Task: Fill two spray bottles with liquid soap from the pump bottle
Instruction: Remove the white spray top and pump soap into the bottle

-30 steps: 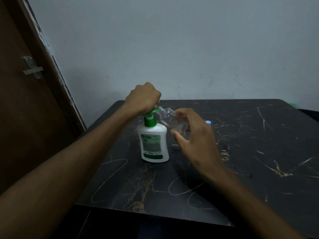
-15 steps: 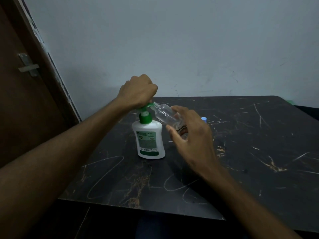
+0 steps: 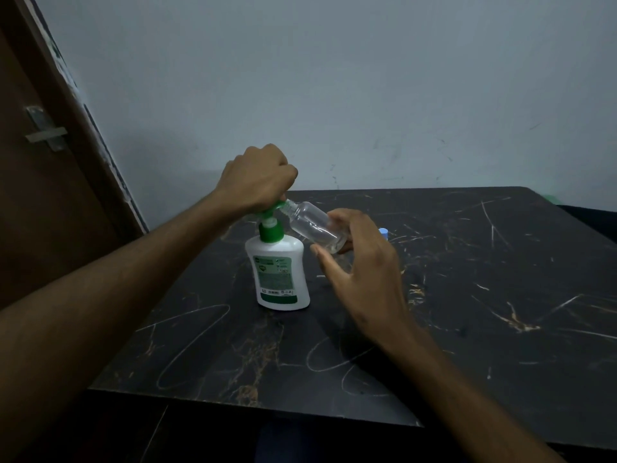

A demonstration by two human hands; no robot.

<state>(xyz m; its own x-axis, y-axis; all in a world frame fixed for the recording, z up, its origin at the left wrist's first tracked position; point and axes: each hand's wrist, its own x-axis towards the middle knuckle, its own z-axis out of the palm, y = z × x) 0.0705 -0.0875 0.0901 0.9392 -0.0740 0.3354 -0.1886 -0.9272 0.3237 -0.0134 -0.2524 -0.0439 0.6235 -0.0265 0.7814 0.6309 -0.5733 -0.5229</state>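
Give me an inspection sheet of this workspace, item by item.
Surface: dark marble-look table, scratched and veined.
Job's things: white pump bottle with green pump head stands upright; clear spray bottle, uncapped, tilted with its neck at the pump spout. Little or no soap visible inside.
Clutter: small blue cap behind the right hand; second spray bottle not seen.
Grippers: left hand presses on the pump head, fingers curled; right hand holds the spray bottle's base.
Cables: nothing seen.
Surroundings: grey wall, brown door with metal latch.
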